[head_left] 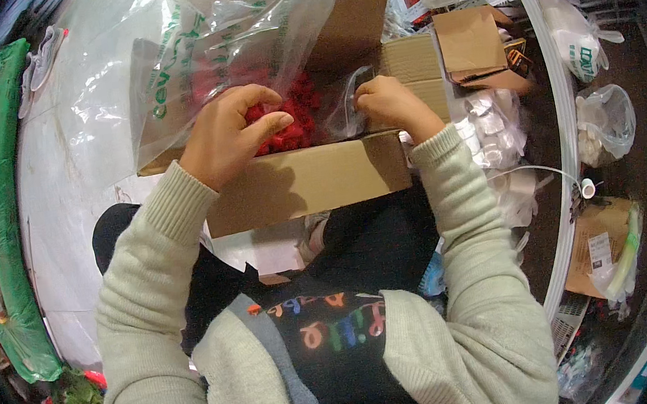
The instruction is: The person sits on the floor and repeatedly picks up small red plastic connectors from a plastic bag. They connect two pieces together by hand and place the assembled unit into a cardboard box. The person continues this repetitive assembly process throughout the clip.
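An opened brown cardboard box (313, 178) stands in front of me, its flaps folded out. Inside lie several small bright red pieces (299, 113), bunched together; their kind cannot be made out. A large clear plastic bag with green print (221, 38) covers the box's far left part. Over the red pieces is my left hand (229, 129), its thumb and curved forefinger apart with nothing visible between them; its other fingers are partly hidden. At the box's right side my right hand (396, 106) has its fingers closed on the edge of a clear plastic bag (349, 107).
A smaller cardboard box (473, 41) sits at the far right, above bagged white rolls (495, 130). A white metal shelf edge (563, 95) curves down the right, with plastic bags (606, 122) beyond. On the left lies a long green wrapped bundle (10, 214) along the pale floor.
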Motion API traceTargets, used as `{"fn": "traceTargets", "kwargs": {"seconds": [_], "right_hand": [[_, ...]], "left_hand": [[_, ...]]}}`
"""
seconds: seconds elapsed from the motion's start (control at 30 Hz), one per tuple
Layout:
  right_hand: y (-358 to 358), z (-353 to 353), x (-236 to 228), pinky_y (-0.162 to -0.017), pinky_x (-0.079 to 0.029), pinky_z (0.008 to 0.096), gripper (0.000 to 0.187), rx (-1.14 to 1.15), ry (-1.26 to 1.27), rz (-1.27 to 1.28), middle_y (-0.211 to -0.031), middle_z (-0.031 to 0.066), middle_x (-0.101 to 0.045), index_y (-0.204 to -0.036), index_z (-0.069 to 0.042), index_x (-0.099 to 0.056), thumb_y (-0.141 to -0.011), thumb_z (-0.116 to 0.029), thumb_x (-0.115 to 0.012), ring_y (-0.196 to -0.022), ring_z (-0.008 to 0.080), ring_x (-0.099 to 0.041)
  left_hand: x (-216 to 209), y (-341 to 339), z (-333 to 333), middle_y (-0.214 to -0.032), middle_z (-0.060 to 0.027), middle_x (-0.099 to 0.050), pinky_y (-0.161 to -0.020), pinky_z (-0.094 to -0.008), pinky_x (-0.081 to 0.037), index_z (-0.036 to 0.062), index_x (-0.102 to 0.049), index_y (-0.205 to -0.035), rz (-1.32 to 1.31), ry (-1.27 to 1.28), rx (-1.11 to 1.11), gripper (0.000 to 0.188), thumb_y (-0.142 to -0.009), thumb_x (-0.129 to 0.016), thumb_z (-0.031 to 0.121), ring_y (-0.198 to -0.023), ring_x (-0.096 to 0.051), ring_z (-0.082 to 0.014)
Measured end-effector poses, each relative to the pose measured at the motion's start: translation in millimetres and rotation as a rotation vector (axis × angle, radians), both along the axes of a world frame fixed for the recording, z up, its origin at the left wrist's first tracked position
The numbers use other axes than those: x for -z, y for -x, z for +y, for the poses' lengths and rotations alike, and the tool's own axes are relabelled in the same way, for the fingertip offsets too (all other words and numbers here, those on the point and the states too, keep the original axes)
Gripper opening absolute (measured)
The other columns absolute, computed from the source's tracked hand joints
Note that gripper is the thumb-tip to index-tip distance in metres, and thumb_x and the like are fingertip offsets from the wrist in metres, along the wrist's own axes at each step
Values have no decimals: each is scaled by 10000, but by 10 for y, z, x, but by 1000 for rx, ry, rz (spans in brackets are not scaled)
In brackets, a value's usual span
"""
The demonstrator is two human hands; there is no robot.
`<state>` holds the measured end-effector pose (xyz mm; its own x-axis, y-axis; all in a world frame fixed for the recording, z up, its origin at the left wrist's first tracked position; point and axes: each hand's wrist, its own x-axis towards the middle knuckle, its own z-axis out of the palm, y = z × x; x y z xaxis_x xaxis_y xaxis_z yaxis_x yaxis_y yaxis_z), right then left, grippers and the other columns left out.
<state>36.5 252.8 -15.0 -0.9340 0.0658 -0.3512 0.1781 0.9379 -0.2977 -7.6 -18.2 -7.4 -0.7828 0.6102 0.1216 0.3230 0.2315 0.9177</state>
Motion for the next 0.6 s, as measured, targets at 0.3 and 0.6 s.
{"fn": "traceTargets", "kwargs": {"seconds": [0.3,0.6], "right_hand": [[453,6,412,-655,-474,385,161,-527,-222,-334,-781,163,-613,-759,-39,-627,-724,-110,-486,-742,298,-603],[209,279,1358,-670,-472,372,156,-497,-143,-480,-812,153,-616,-794,-34,-626,-736,-110,-502,-760,274,-597]], "left_hand": [[59,4,8,-838,-137,-607,-681,-311,-456,15,-614,-874,-102,-85,81,228,-754,-623,208,-759,-586,-223],[-113,-32,78,-856,-128,-608,-695,-298,-473,-7,-604,-905,-80,-18,270,218,-790,-622,178,-771,-590,-191]]}}
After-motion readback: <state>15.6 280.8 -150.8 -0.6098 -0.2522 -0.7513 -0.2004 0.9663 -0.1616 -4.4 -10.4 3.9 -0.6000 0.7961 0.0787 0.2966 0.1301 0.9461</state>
